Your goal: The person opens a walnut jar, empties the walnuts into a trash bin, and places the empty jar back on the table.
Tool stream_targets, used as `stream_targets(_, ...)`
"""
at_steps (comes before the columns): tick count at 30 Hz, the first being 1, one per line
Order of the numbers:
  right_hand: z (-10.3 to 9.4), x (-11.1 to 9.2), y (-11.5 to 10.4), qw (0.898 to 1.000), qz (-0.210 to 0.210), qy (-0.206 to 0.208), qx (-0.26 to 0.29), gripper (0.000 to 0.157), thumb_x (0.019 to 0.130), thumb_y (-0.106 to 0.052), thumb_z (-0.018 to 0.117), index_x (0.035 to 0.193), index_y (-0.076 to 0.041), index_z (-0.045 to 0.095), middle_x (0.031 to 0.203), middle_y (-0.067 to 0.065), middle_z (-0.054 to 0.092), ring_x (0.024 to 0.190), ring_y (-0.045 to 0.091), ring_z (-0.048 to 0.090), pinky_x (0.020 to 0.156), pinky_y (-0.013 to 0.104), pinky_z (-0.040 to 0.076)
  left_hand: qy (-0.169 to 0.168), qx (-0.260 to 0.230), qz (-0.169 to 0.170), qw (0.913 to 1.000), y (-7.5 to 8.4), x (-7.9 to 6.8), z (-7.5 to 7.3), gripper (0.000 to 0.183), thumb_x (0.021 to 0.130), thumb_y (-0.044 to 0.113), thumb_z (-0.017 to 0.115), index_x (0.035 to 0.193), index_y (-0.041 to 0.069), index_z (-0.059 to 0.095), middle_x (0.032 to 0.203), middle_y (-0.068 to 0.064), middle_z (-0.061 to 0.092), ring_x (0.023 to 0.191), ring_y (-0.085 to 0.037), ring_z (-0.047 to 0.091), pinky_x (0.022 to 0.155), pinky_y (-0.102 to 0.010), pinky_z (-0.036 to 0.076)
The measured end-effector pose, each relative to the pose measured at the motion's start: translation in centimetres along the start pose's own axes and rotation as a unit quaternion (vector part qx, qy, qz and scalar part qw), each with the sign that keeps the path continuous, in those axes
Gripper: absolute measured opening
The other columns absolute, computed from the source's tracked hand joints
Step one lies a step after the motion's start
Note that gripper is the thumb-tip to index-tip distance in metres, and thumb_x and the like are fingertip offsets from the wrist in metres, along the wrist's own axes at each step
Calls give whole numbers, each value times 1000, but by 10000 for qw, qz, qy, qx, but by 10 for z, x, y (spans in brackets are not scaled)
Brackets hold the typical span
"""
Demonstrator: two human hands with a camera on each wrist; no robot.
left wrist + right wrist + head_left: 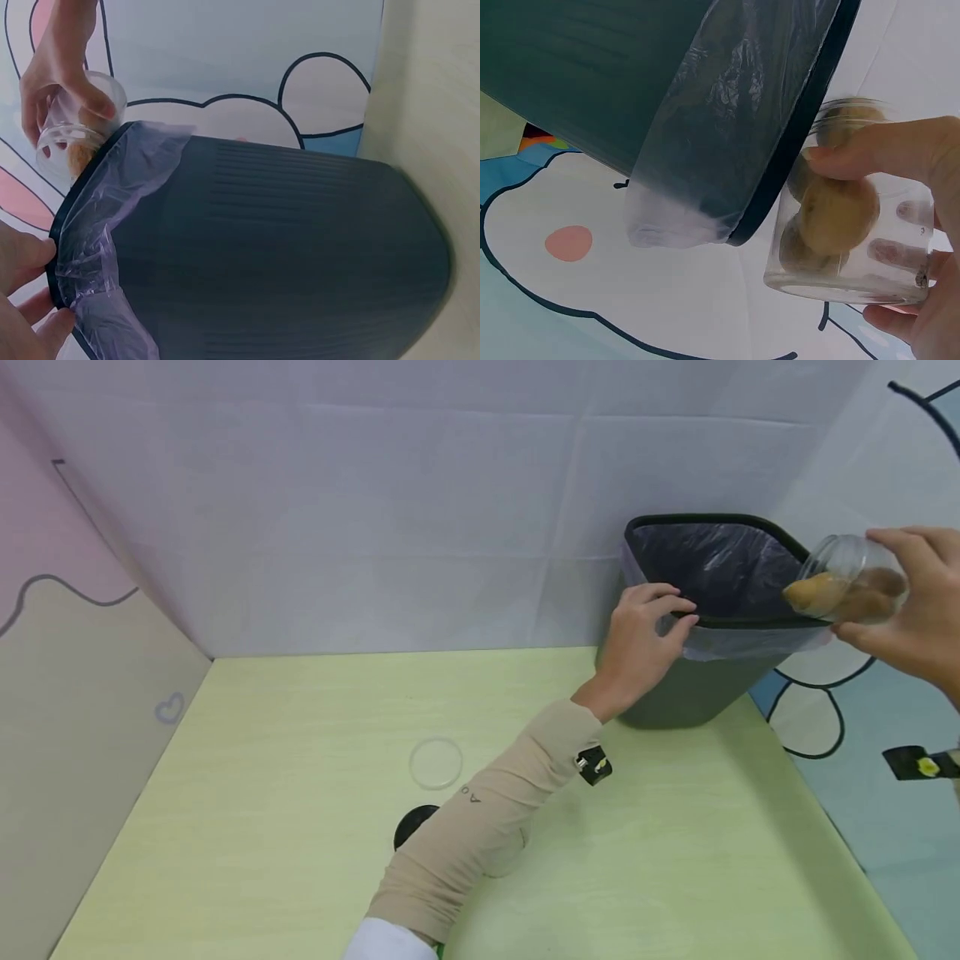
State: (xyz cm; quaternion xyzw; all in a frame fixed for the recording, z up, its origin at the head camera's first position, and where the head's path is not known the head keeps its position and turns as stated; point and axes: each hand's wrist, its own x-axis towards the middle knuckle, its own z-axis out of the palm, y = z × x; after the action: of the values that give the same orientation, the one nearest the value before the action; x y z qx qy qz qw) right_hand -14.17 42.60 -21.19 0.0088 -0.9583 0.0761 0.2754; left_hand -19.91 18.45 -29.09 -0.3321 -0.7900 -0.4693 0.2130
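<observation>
My left hand (643, 639) grips the near rim of a dark grey trash bin (667, 689), its fingers and thumb at the edge. A thin see-through liner bag (124, 187) is folded over that rim. My right hand (926, 602) holds a clear jar (855, 553) tipped on its side, with its mouth toward the bin's right rim. Several round yellow-brown things (838, 216) lie inside the jar. In the head view one yellowish piece (813, 592) sits right at the jar's mouth.
On the pale green table (247, 752) lies a clear ring (436, 763). A black round piece (411, 827) is partly hidden behind the left sleeve (480, 827). A white cloth wall (375, 527) rises behind the bin, and a printed cloth (810, 718) hangs at the right.
</observation>
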Motion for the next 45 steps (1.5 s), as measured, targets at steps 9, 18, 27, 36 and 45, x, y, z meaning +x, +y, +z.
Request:
stream_targets(9,-1,3,-3,10000,36,-31,2,89,68,15,68,145,1,27,146,29,24,135,45,20,108,58,18,32,106,100,9999,-1,1,-3,19,93,19,62,105,9,72,119,-5,60,117,-14,48,100,-14,30)
stream_targets(18,0,4,1,9996,-8,-199,-193,91,67,14,69,146,1,25,147,28,21,136,45,17,108,59,17,-22,31,67,10000,1,0,-3,19,93,20,62,105,9,72,119,-5,60,118,-14,46,101,-14,29)
stream_targets(27,-3,5,-3,9986,-243,-137,-453,90,64,19,67,144,2,28,146,28,23,137,42,16,111,56,14,-72,24,54,10000,3,-2,-2,20,93,21,61,106,10,72,120,-4,59,120,-14,45,102,-14,28)
stream_targets(36,-1,5,-6,9963,-574,163,-617,86,62,21,65,140,4,34,142,29,30,135,42,22,112,52,15,-56,36,70,10000,4,-2,-2,20,94,21,61,106,10,72,121,-3,59,120,-13,45,102,-14,27)
stream_targets(45,-1,6,-6,9956,-678,237,-600,86,60,20,66,139,4,35,141,29,31,134,42,23,112,52,14,37,52,125,9999,3,-3,-4,19,93,20,62,105,9,72,119,-4,60,118,-14,47,101,-14,29)
